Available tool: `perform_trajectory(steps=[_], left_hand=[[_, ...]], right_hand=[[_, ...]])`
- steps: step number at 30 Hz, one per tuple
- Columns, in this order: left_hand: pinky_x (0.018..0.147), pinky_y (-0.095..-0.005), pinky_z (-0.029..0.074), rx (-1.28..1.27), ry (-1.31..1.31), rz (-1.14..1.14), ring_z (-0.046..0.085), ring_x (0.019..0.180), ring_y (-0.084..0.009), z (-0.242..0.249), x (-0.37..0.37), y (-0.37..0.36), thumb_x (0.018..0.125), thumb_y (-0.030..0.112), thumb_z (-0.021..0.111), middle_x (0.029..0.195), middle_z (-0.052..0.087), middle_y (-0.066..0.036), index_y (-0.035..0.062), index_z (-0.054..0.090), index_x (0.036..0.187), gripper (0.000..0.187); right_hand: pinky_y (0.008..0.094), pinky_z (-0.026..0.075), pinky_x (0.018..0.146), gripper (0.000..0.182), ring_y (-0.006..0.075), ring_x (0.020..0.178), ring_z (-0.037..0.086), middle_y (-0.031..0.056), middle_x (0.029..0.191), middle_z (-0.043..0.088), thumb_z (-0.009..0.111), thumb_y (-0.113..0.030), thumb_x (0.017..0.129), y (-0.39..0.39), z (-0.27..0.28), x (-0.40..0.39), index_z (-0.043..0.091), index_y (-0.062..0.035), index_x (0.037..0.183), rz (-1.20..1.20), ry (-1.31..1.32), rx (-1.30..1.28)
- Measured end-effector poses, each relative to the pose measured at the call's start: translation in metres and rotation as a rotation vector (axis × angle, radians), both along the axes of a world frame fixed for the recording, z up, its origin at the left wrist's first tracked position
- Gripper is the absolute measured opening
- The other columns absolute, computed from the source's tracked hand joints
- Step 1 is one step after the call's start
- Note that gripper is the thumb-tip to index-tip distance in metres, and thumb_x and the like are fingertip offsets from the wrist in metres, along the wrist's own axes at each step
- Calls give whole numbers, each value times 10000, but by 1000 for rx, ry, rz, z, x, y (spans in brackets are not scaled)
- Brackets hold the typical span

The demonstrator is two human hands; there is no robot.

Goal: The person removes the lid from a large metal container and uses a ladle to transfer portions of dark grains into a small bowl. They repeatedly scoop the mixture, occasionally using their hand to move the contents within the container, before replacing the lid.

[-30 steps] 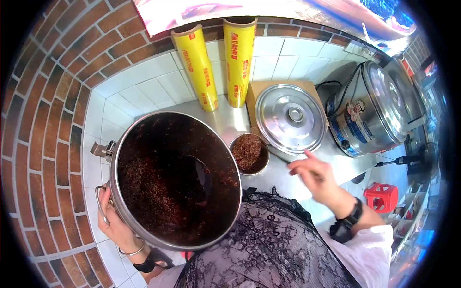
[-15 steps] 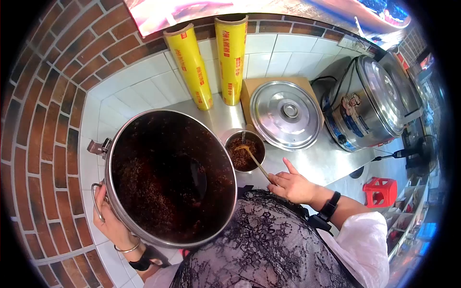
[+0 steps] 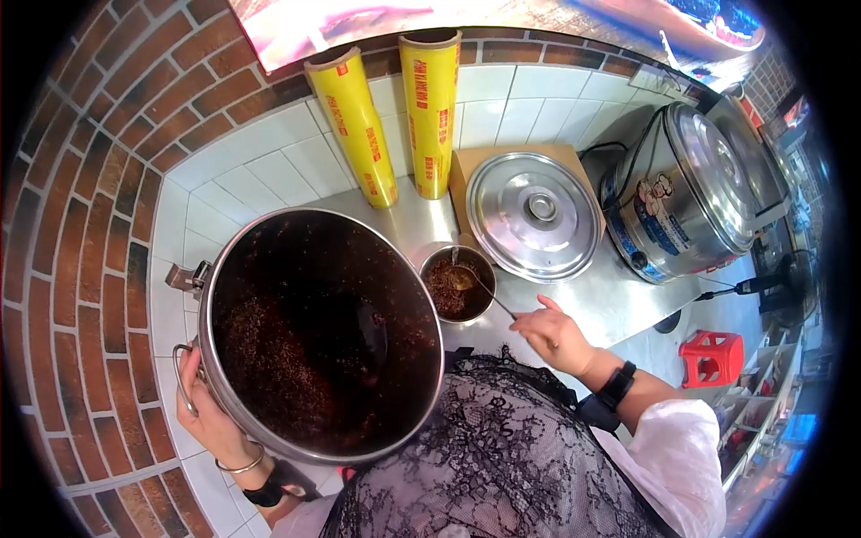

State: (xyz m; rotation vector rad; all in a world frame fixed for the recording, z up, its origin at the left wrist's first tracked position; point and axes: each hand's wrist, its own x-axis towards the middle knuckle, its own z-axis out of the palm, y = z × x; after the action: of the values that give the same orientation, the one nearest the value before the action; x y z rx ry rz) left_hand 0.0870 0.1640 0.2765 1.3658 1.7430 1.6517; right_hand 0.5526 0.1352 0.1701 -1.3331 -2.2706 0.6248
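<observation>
My left hand [image 3: 211, 408] is closed around the side handle [image 3: 186, 381] of a large metal pot [image 3: 204, 336], tilted so that its mouth faces me. Inside it is a dark, oily liquid with reddish-brown bits [image 3: 278, 359]. Right of it, a small metal container [image 3: 491, 300] stands on the counter, holding similar brown bits. A long-handled spoon [image 3: 484, 289] rests its bowl in that container. My right hand [image 3: 556, 341] pinches the far end of the handle, fingers curled. The grip is partly hidden.
Behind stand two yellow film rolls [image 3: 357, 130] against the tiled wall. A round metal lid [image 3: 538, 215] leans on cardboard [image 3: 462, 166]. To the right are a large lidded electric pot [image 3: 664, 211] on the steel counter [image 3: 574, 309] and a red stool [image 3: 711, 359] lower down.
My right hand has shifted slightly right and turned. The spoon has rotated in the small container, its bowl now facing up more. The large pot and my left hand have hardly moved.
</observation>
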Motion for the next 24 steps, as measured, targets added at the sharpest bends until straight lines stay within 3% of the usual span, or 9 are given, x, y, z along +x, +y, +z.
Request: perform_trajectory(steps=[1,2,4,5,12,18,21,23,24], left_hand=[[1044,-368,364,10,1,-7,514,1199,-280,-1,0,0,908,32,323,1248,562,-223,-116,602,1112,376],[1048,-368,360,20,4,-16,511,1203,-280,-1,-1,-1,908,33,324,1249,561,-223,-116,601,1114,376],[1048,-368,358,6,-15,11,507,1207,-281,0,3,0,908,32,325,1252,559,-223,-117,603,1109,374],[1048,-367,356,-8,-35,38,503,1211,-282,1,5,0,907,31,326,1256,557,-224,-119,605,1104,373],[1047,-363,348,-1,56,39,497,1215,-298,3,7,1,878,24,336,1257,551,-244,-107,622,1090,379],[1055,-369,352,-21,83,75,500,1214,-296,10,17,0,882,22,332,1232,567,-241,-118,625,1056,369],[1035,-358,379,-34,6,93,513,1198,-290,11,19,0,891,22,332,1229,572,-231,-116,626,1068,369],[1030,-355,385,-30,-13,79,519,1191,-286,10,20,1,893,22,335,1228,573,-229,-116,625,1072,367],[1025,-351,390,-25,-38,60,524,1184,-282,10,19,1,894,23,338,1227,574,-227,-116,624,1075,366]], right_hand=[[478,392,1020,197,272,915,639,111,989,663,519,-72,894,0,-1,1,631,-63,1056,-152,117,-69],[478,392,1020,197,272,915,639,111,989,663,519,-72,894,1,-3,3,631,-63,1056,-150,118,-69],[357,487,906,197,228,915,650,99,969,673,516,-104,938,4,-5,4,628,7,1056,-501,742,-415],[315,511,828,257,194,881,651,101,957,662,505,-166,963,7,0,8,611,59,1027,-538,846,-410],[340,520,750,236,269,811,670,148,902,659,462,-187,961,11,45,23,591,10,952,-694,1241,-330],[330,506,717,251,267,783,668,171,872,667,468,-202,946,30,96,-4,591,16,934,-448,1291,-375],[354,524,736,277,250,805,660,184,911,669,468,-181,955,49,113,-53,623,49,953,-175,1120,-404],[340,533,730,173,205,802,655,127,919,687,514,-72,922,58,125,-90,656,20,959,1,957,-489],[341,535,699,141,220,784,662,124,898,686,561,-61,881,67,119,-107,657,-17,973,160,711,-203]])
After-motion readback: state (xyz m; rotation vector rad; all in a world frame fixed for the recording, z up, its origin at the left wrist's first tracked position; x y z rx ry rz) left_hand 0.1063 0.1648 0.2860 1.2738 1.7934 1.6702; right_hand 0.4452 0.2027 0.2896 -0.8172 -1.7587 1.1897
